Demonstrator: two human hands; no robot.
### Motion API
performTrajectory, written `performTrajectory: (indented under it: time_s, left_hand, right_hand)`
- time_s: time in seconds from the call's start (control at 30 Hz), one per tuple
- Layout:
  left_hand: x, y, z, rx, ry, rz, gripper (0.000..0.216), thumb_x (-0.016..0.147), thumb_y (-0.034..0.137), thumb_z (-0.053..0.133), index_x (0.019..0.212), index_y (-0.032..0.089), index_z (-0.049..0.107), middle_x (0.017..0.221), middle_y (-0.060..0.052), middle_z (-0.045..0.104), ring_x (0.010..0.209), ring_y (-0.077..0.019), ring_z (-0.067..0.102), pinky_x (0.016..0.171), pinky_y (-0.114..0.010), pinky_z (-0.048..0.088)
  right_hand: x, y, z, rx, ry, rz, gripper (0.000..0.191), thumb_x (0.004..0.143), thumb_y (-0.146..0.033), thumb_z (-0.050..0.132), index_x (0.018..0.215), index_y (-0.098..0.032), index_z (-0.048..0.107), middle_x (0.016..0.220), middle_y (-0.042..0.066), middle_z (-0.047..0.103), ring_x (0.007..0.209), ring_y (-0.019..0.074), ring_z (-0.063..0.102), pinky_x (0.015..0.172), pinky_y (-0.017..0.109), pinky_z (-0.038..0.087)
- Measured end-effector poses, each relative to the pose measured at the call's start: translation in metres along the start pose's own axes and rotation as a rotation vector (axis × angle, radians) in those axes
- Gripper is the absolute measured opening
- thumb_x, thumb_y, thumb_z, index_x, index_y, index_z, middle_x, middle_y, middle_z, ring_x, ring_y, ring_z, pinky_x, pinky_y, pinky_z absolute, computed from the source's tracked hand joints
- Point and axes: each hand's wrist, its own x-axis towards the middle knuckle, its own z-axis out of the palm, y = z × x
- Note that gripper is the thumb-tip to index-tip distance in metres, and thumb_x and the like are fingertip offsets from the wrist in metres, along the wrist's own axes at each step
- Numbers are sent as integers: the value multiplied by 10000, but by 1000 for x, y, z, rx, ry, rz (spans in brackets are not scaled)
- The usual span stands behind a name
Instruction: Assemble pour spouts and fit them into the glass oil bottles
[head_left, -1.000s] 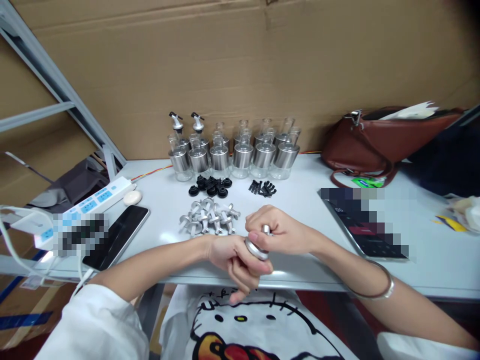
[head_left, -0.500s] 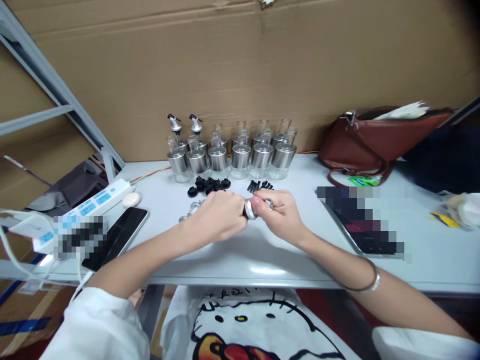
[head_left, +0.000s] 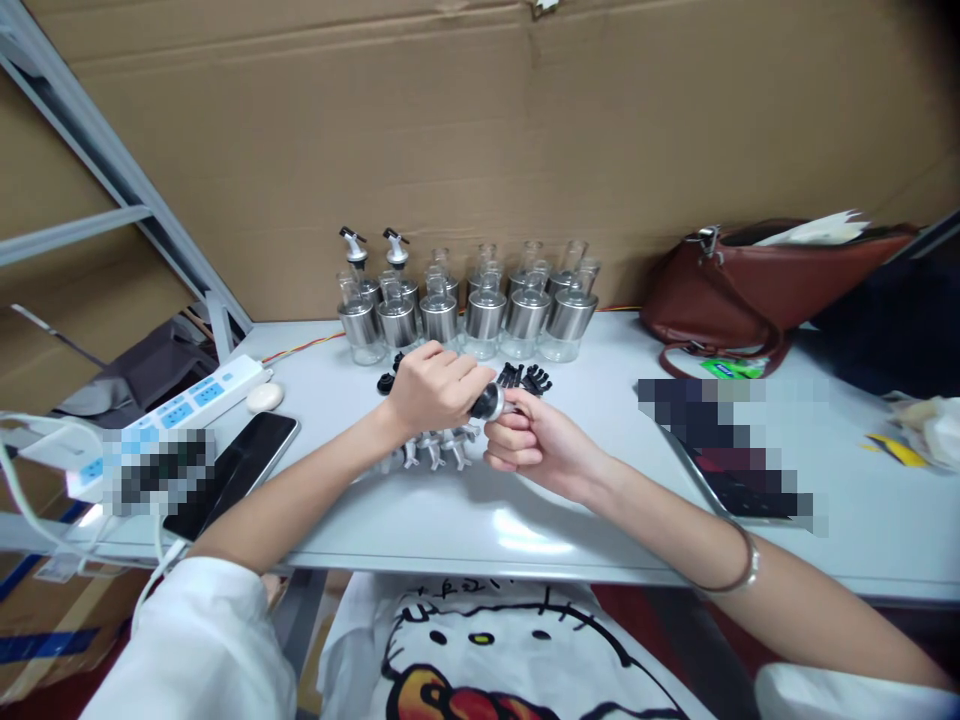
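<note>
Between my hands is a bottle pourer [head_left: 491, 402] with a black stopper end and a silver spout. My left hand [head_left: 435, 385], knuckles up, is closed around the black end. The fingers of my right hand [head_left: 544, 445] are curled and pinch the silver end, with the thumb side up. Below my left wrist several silver spouts [head_left: 435, 450] lie on the table. Black stoppers [head_left: 386, 384] are partly hidden behind my left hand. Small black caps [head_left: 532, 378] lie beyond my right hand.
Two rows of glass bottles with metal sleeves [head_left: 485, 318] stand at the back; two have pourers fitted [head_left: 396, 248]. At left are a power strip [head_left: 210, 395], a round white case [head_left: 265, 398] and a phone [head_left: 240, 470]. A brown bag [head_left: 750, 285] and a blurred-out tablet [head_left: 697, 475] are at right.
My left hand has risen a little and turned on the black end, uncovering the silver spouts below it. My right hand has rolled, so its curled fingers now show under the pourer.
</note>
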Motion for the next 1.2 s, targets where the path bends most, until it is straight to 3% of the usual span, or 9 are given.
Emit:
performTrajectory:
  time_s: [0.13, 0.23, 0.3, 0.33, 0.4, 0.47, 0.63, 0.77, 1.2]
  left_hand:
    - [-1, -4, -1, -212, 77, -141, 402, 937, 336, 279, 598, 206, 451, 549, -20, 539, 520, -138, 476, 598, -285, 322]
    - [3, -10, -9, -302, 4, -285, 321, 935, 316, 327, 652, 206, 433, 626, -14, 558, 574, -140, 514, 588, -262, 333]
    - [6, -20, -16, -246, -76, -352, 122, 879, 202, 392, 790, 205, 475, 757, -29, 601, 676, -169, 567, 605, -267, 343]
    - [7, -26, -20, -178, -108, -411, 136, 829, 118, 396, 900, 199, 479, 862, -51, 614, 727, -189, 583, 613, -278, 346]
    - [8, -39, -23, -55, -154, -508, 362, 736, 9, 371, 1057, 161, 439, 1066, -124, 570, 794, -212, 591, 638, -301, 365]
    - [7, -50, -21, 11, -179, -559, 425, 707, -21, 350, 1090, 147, 426, 1127, -151, 529, 843, -226, 587, 661, -315, 386]
    - [4, -57, -3, 139, -276, -455, 330, 711, -16, 381, 946, 176, 512, 1021, -106, 583, 1025, -280, 536, 764, -365, 406]
    - [2, -53, 9, 202, -309, -464, 311, 762, -5, 373, 963, 158, 545, 1034, -127, 606, 1043, -293, 526, 796, -402, 392]
    - [4, -54, 9, 103, -358, -510, 291, 817, 135, 400, 998, 139, 628, 1053, -141, 646, 1000, -293, 595, 797, -396, 373]
  right_hand:
    - [-6, -5, 0, -52, -32, -98, 454, 881, -335, 435, 503, -202, 220, 431, -102, 149, 386, 50, 100, 450, 196, 297]
    - [-8, -14, -3, -89, 77, -278, 462, 879, -378, 505, 525, -196, 269, 480, -85, 196, 429, 61, 160, 487, 206, 322]
    - [-6, -20, -8, -103, 169, -354, 463, 868, -435, 552, 550, -196, 314, 516, -76, 236, 455, 69, 198, 499, 210, 334]
    - [-4, -22, -11, -102, 209, -366, 469, 858, -468, 569, 561, -197, 327, 529, -74, 244, 464, 71, 205, 495, 209, 332]
    - [0, -25, -18, -86, 264, -335, 491, 847, -519, 574, 568, -199, 328, 537, -76, 235, 467, 71, 199, 472, 201, 316]
    - [4, -27, -25, -65, 289, -279, 509, 857, -536, 551, 559, -199, 313, 527, -81, 207, 461, 68, 181, 452, 192, 301]
    - [5, -27, -28, -48, 288, -245, 498, 875, -500, 539, 556, -200, 300, 517, -86, 187, 450, 66, 174, 444, 183, 304]
    - [0, -29, -23, -53, 283, -262, 490, 855, -478, 580, 554, -199, 313, 516, -86, 203, 451, 62, 195, 460, 184, 321]
    - [0, -27, -26, -102, 296, -291, 473, 788, -556, 627, 591, -189, 404, 539, -73, 303, 463, 59, 275, 484, 212, 333]
